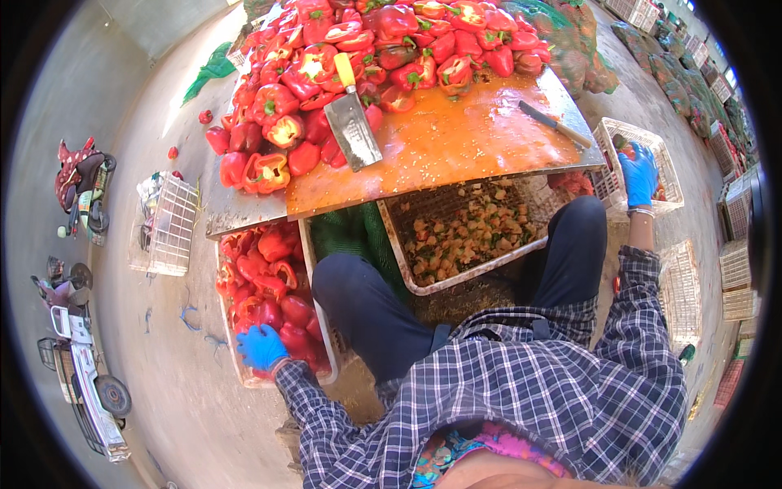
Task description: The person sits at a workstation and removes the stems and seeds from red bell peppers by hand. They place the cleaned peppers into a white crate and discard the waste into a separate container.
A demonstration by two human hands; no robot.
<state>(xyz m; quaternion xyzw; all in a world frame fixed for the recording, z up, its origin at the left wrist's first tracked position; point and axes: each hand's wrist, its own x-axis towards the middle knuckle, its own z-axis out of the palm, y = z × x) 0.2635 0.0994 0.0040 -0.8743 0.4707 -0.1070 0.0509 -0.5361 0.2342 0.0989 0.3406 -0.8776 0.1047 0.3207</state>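
Observation:
My left hand, in a blue glove, rests on the cut red bell peppers that fill a white crate at my left. Its fingers are spread, and nothing shows in its grasp. Over at the right, my right hand, also gloved in blue, reaches into a white plastic crate with some peppers inside. Its fingertips are beside a dark red and green pepper; whether they grip anything is hidden. Ahead, a heap of red bell peppers, some halved, covers the table's far and left parts.
A cleaver with a yellow handle leans on the heap. A knife lies on the wet orange tabletop. Under it, a crate holds pepper cores. Another white crate and parked vehicles stand left; mesh sacks stand behind.

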